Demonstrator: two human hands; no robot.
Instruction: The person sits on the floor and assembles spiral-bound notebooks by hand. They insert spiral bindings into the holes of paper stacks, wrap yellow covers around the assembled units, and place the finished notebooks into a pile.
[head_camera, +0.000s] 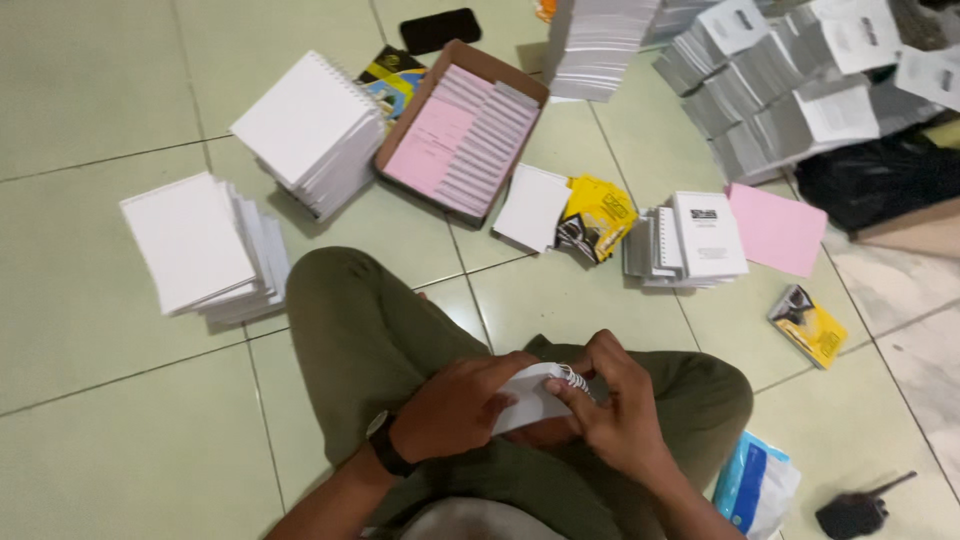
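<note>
Stacks of white notepads (205, 245) & cardboard box (462, 128) ahead on floor tiles (90, 90). Small notepad (532, 395) in lap, btwn both hands: left hand (455, 405) fingers curled round it, right hand (610, 405) fingertips pinching its wire spiral (576, 381).

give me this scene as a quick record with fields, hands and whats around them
setting: person seated on a tiled floor
left hand: grips a small white spiral notebook over the lap
right hand: fingers at the notebook's wire spiral
left wrist: dark watch
ahead: cardboard box of pink sheets
left of the box: two stacks of white notebooks
right: loose pink sheet, yellow-and-black packet
</note>
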